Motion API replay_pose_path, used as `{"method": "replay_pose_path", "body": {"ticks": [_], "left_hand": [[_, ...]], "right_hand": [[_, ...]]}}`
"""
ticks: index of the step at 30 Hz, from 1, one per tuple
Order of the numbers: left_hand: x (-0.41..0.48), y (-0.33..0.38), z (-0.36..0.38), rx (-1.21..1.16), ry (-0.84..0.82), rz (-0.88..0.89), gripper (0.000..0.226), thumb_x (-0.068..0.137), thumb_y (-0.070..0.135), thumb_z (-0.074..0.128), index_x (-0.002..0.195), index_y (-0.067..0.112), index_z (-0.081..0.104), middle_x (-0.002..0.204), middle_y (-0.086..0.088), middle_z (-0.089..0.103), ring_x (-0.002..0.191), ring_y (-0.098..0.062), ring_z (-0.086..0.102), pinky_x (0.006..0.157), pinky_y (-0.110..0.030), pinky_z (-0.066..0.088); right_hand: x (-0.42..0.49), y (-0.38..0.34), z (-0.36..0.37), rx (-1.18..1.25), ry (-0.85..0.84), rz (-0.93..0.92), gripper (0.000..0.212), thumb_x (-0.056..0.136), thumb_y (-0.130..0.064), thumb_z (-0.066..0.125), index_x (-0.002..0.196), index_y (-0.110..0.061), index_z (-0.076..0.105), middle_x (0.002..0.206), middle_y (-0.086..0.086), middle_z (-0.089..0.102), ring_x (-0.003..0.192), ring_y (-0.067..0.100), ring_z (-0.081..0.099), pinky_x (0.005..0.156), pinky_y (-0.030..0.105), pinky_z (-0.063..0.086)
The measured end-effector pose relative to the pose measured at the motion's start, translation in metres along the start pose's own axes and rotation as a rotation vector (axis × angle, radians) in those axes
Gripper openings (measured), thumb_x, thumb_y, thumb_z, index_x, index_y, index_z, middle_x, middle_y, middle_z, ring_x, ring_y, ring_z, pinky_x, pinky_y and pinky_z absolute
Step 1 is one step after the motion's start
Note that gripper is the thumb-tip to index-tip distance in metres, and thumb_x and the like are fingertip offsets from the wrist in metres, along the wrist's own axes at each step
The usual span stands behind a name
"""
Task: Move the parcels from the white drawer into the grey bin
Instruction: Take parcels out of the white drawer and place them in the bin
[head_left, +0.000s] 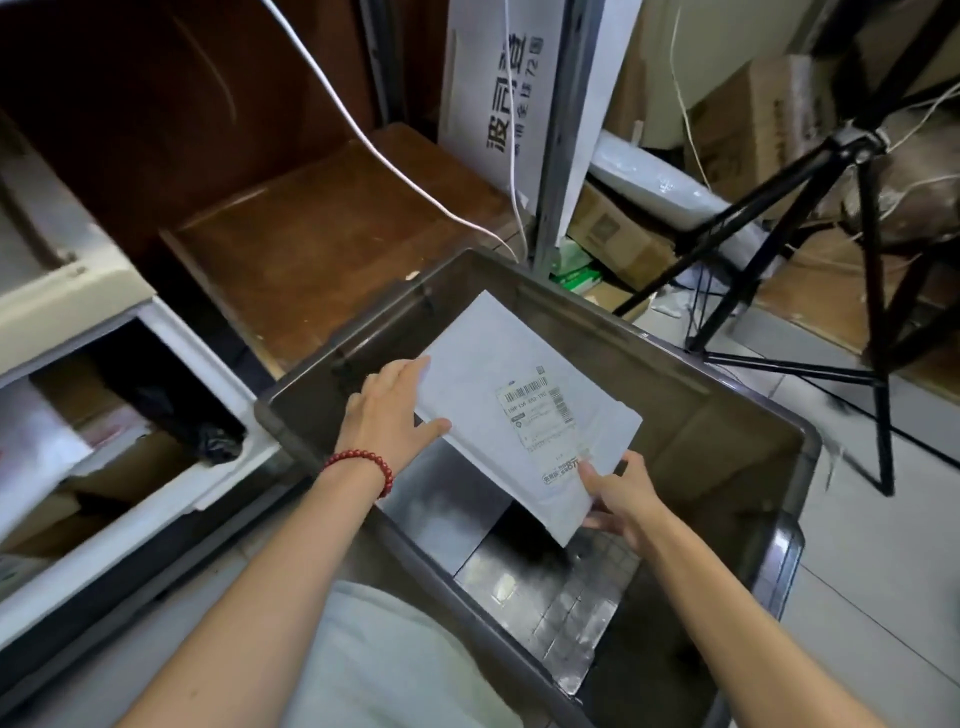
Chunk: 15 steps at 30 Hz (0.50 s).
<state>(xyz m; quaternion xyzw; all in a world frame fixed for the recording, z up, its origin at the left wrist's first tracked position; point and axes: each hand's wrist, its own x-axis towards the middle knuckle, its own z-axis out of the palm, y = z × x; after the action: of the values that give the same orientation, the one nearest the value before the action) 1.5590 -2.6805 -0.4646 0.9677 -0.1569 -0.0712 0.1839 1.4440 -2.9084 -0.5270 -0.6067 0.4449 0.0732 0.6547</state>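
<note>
A flat white parcel with a shipping label hangs tilted over the open grey bin. My left hand, with a red bead bracelet on the wrist, grips the parcel's left edge. My right hand pinches its near right corner. Inside the bin lie a silver foil parcel and a grey flat one. The white drawer stands open at the left, with cardboard boxes and a black bag inside it.
A black tripod stands right of the bin on the tiled floor. Brown wooden furniture sits behind the bin. Cardboard boxes, a white sign and white cables crowd the back.
</note>
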Motion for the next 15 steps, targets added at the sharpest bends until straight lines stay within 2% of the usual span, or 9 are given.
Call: {"method": "replay_pose_path", "body": {"ticks": [5, 8, 11, 12, 15], "left_hand": [[0.025, -0.003, 0.019, 0.134, -0.077, 0.068, 0.069, 0.089, 0.041, 0.060, 0.147, 0.026, 0.026, 0.149, 0.004, 0.034, 0.134, -0.022, 0.035, 0.107, -0.043, 0.031], [0.030, -0.005, 0.028, 0.167, -0.070, 0.117, 0.066, 0.090, 0.037, 0.058, 0.147, 0.027, 0.027, 0.148, 0.005, 0.036, 0.134, -0.020, 0.035, 0.107, -0.040, 0.030], [0.032, -0.013, 0.030, 0.164, -0.036, 0.153, 0.060, 0.091, 0.036, 0.056, 0.145, 0.027, 0.031, 0.145, 0.005, 0.041, 0.132, -0.019, 0.036, 0.106, -0.039, 0.032], [0.031, -0.017, 0.030, 0.175, -0.027, 0.160, 0.058, 0.092, 0.037, 0.056, 0.144, 0.027, 0.032, 0.144, 0.005, 0.042, 0.132, -0.019, 0.037, 0.105, -0.039, 0.032], [0.031, -0.027, 0.028, 0.188, -0.008, 0.153, 0.057, 0.092, 0.037, 0.055, 0.143, 0.028, 0.033, 0.143, 0.006, 0.043, 0.131, -0.019, 0.037, 0.104, -0.038, 0.031]], "right_hand": [[0.039, 0.020, 0.012, 0.078, 0.110, 0.099, 0.041, 0.094, -0.010, 0.059, 0.125, -0.016, 0.033, 0.116, 0.006, 0.055, 0.092, 0.025, 0.061, 0.059, 0.046, 0.056], [0.064, 0.032, 0.019, 0.059, 0.188, 0.117, 0.040, 0.092, -0.010, 0.061, 0.121, -0.018, 0.035, 0.115, 0.007, 0.056, 0.095, 0.029, 0.061, 0.051, 0.038, 0.051], [0.087, 0.046, 0.028, -0.043, 0.247, 0.086, 0.043, 0.090, -0.007, 0.062, 0.125, -0.014, 0.037, 0.118, 0.013, 0.057, 0.094, 0.031, 0.059, 0.056, 0.035, 0.048], [0.093, 0.049, 0.033, -0.050, 0.250, 0.082, 0.043, 0.090, -0.006, 0.062, 0.125, -0.013, 0.038, 0.118, 0.013, 0.058, 0.094, 0.030, 0.058, 0.061, 0.037, 0.050], [0.110, 0.054, 0.051, -0.089, 0.257, 0.095, 0.046, 0.089, -0.008, 0.064, 0.127, -0.012, 0.040, 0.122, 0.013, 0.058, 0.105, 0.033, 0.058, 0.089, 0.052, 0.051]]}}
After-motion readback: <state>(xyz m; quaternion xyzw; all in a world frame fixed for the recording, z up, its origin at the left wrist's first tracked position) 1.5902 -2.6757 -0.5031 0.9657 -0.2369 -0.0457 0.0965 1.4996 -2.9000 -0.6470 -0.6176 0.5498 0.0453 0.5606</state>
